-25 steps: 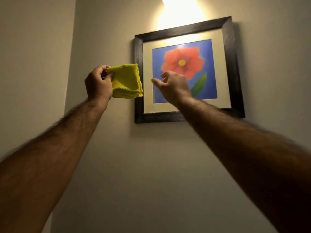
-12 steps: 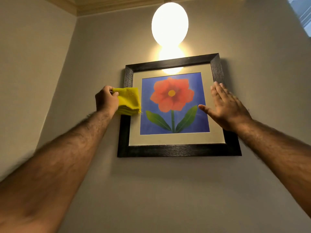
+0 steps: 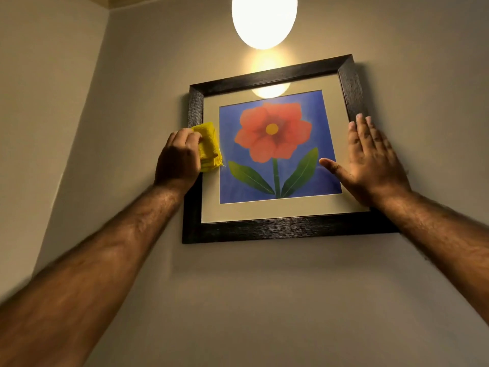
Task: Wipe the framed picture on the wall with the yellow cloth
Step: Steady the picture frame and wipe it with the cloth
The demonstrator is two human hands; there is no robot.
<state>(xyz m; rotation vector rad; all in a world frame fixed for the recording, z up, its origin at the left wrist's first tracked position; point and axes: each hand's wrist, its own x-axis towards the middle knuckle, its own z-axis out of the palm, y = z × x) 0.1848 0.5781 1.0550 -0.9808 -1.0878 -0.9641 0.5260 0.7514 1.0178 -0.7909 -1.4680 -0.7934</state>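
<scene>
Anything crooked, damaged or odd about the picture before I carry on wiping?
Nothing damaged stands out. The framed picture looks tilted, its right side higher, though the wide-angle upward view may cause that. The lamp glares on the glass near the top. The left hand presses the yellow cloth there; the right hand lies flat.

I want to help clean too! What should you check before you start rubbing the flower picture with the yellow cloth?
1. Yellow cloth gripped in left hand: ok.
2. Cloth at the framed picture, over its left edge: ok.
3. Right hand flat on the right side, steadying it: ok.
4. Picture hanging level: not ok, it looks tilted.
5. Hook behind holding firm: cannot tell.
</scene>
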